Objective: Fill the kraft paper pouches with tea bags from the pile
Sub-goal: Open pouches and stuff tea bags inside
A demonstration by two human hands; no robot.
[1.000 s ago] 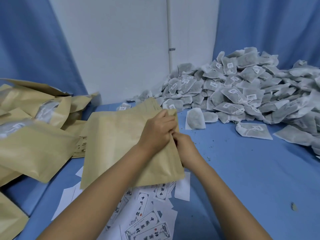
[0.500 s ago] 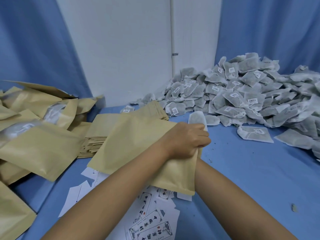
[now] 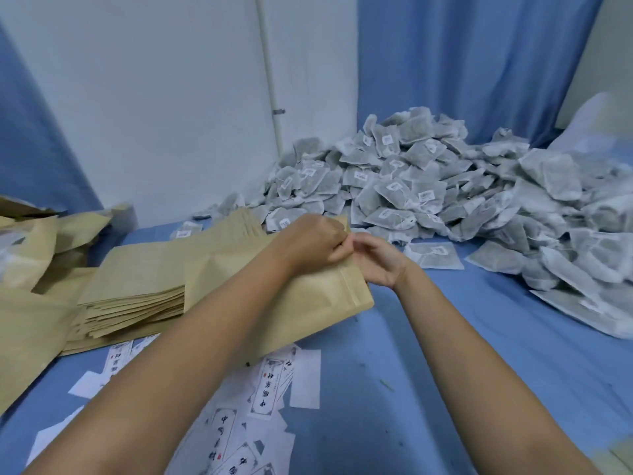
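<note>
A flat kraft paper pouch [image 3: 308, 303] lies tilted over the blue table, its mouth pointing toward the tea bag pile [image 3: 428, 186]. My left hand [image 3: 308, 241] grips the pouch's top edge from above. My right hand [image 3: 380, 262] is just right of it, palm turned toward me, with curled fingers pinching the same mouth edge. The pile of grey-white tea bags with small white tags fills the back right. One loose tea bag [image 3: 435, 255] lies on the cloth just beyond my right hand.
A stack of empty kraft pouches [image 3: 137, 289] sits left of the held pouch. Bulging kraft pouches [image 3: 27, 320] lie at the far left. Printed paper labels [image 3: 267, 389] are scattered under my forearms. Blue cloth [image 3: 479, 354] covers the table, with blue curtains behind.
My right hand has come out from beneath the pouch and now sits at its mouth beside my left hand. The pouch has shifted right, toward the tea bag pile.
</note>
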